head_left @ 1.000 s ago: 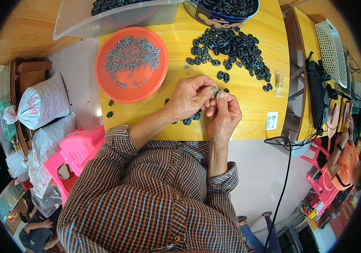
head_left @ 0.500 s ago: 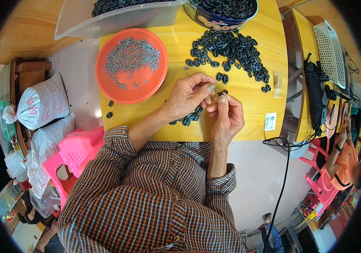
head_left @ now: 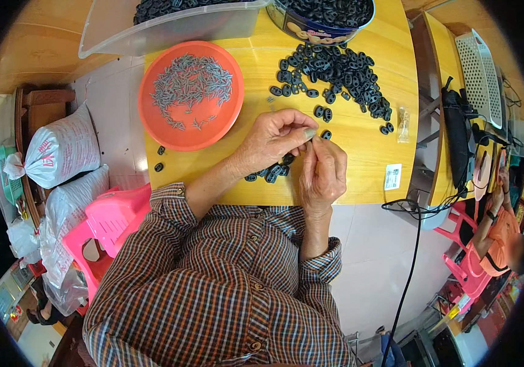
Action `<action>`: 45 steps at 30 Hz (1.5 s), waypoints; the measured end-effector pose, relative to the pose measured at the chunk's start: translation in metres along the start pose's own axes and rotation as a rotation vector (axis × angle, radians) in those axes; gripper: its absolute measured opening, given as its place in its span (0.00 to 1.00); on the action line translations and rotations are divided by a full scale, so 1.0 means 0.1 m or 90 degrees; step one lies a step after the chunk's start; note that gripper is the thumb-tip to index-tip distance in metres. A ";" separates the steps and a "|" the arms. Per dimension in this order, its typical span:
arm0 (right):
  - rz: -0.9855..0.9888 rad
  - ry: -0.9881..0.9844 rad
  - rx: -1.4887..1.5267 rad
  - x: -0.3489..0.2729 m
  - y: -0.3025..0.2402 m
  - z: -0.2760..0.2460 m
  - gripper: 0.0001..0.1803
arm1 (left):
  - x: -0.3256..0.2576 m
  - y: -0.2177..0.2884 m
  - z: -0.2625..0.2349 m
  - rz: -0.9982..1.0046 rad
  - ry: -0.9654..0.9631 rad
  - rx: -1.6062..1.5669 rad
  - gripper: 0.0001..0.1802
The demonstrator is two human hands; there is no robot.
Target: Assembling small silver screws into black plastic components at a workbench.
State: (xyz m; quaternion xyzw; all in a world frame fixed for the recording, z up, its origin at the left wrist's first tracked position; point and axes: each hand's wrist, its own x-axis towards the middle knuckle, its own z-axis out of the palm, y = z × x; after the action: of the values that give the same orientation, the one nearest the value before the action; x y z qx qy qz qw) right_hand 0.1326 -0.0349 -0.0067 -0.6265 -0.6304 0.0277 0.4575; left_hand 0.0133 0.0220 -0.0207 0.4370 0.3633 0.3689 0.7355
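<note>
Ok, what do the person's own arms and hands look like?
The left hand and right hand are bare, with no glove or watch visible. The left sleeve and right sleeve are small-checked in dark, orange and pale, ending partway down the forearms; a button shows at the left cuff.

Orange basin (head_left: 191,139): held grey pins (head_left: 191,79). Right of basin: left hand (head_left: 276,136), right hand (head_left: 323,168) held fingertips close; black two-holed pieces (head_left: 347,72) lay heaped. Beyond basin: clear bin (head_left: 213,27) stood.
</note>
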 end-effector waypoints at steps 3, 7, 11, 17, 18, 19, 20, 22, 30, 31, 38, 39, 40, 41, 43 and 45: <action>0.006 0.000 0.019 0.00 0.00 0.00 0.10 | 0.00 0.00 0.00 0.005 0.003 -0.004 0.10; 0.051 -0.004 0.047 -0.01 -0.02 -0.03 0.09 | -0.01 -0.01 0.00 0.019 0.002 -0.012 0.10; 0.403 -0.009 0.359 -0.03 -0.05 -0.06 0.07 | -0.02 0.03 0.03 0.022 0.012 0.016 0.09; 0.495 -0.033 0.492 -0.01 0.00 -0.11 0.06 | -0.03 0.00 0.03 0.026 -0.020 0.031 0.09; 0.548 -0.036 0.509 -0.01 0.01 -0.12 0.05 | -0.03 0.02 0.04 0.015 -0.029 0.025 0.09; 0.601 -0.040 0.526 -0.01 0.02 -0.13 0.05 | -0.03 0.03 0.04 0.014 -0.029 0.025 0.09; 0.601 -0.039 0.526 -0.01 0.03 -0.13 0.05 | -0.02 0.05 0.04 0.003 -0.027 0.045 0.09; 0.630 -0.005 0.575 -0.01 0.05 -0.13 0.06 | -0.02 0.06 0.03 -0.007 -0.025 0.065 0.09; 0.641 -0.029 0.559 0.01 0.04 -0.13 0.07 | -0.02 0.05 0.04 -0.038 -0.007 0.070 0.08; 0.646 -0.036 0.545 0.01 0.03 -0.13 0.07 | -0.02 0.06 0.04 -0.037 -0.007 0.069 0.08; 0.598 -0.026 0.538 -0.02 0.07 -0.09 0.08 | -0.01 0.08 0.06 -0.034 0.020 0.102 0.07; 0.601 -0.017 0.537 -0.02 0.08 -0.09 0.08 | -0.01 0.09 0.06 -0.025 0.033 0.134 0.07; 0.604 -0.008 0.536 -0.02 0.08 -0.10 0.08 | 0.01 0.06 0.04 -0.024 0.033 0.135 0.07; 0.602 -0.010 0.538 -0.01 0.07 -0.10 0.08 | 0.04 0.03 0.02 0.062 0.064 0.237 0.06; 0.647 0.010 0.535 0.03 0.05 -0.13 0.08 | 0.09 0.00 -0.02 0.149 0.096 0.340 0.06; 0.647 0.006 0.536 0.01 0.07 -0.13 0.08 | 0.12 0.07 0.00 0.297 0.133 0.545 0.09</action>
State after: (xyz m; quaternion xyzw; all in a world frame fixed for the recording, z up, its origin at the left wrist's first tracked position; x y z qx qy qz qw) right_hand 0.1461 -0.0398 -0.0026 -0.6138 -0.1895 0.4815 0.5962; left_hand 0.0173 0.0350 -0.0172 0.7302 0.4465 0.3833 0.3471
